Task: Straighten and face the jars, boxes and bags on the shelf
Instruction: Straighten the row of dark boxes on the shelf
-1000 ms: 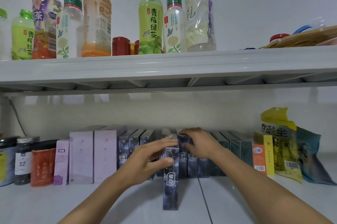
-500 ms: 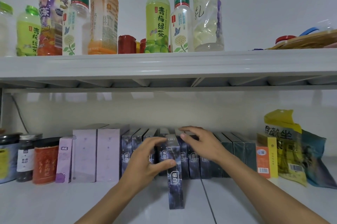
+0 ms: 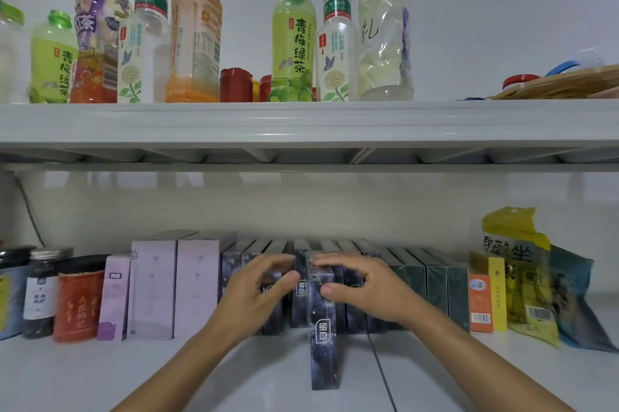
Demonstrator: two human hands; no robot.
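A row of dark purple boxes (image 3: 351, 307) stands on the lower shelf (image 3: 100, 374). One dark purple box (image 3: 323, 338) sticks out in front of the row, upright. My right hand (image 3: 368, 291) grips this box near its top, with fingers over the top edge and thumb on its right side. My left hand (image 3: 258, 297) curls over the tops of the dark boxes just left of it, thumb close to the protruding box. Lilac boxes (image 3: 174, 284) stand to the left, dark green boxes (image 3: 432, 284) to the right.
Jars (image 3: 78, 304) stand at the far left of the lower shelf. An orange box (image 3: 480, 302) and leaning bags (image 3: 522, 277) are at the right. Drink bottles (image 3: 294, 43) line the upper shelf (image 3: 301, 123), with a basket (image 3: 569, 83) at its right.
My right hand left the row's boxes and took hold of the protruding box. My left hand slid off that box onto its left neighbours. The box still sticks out.
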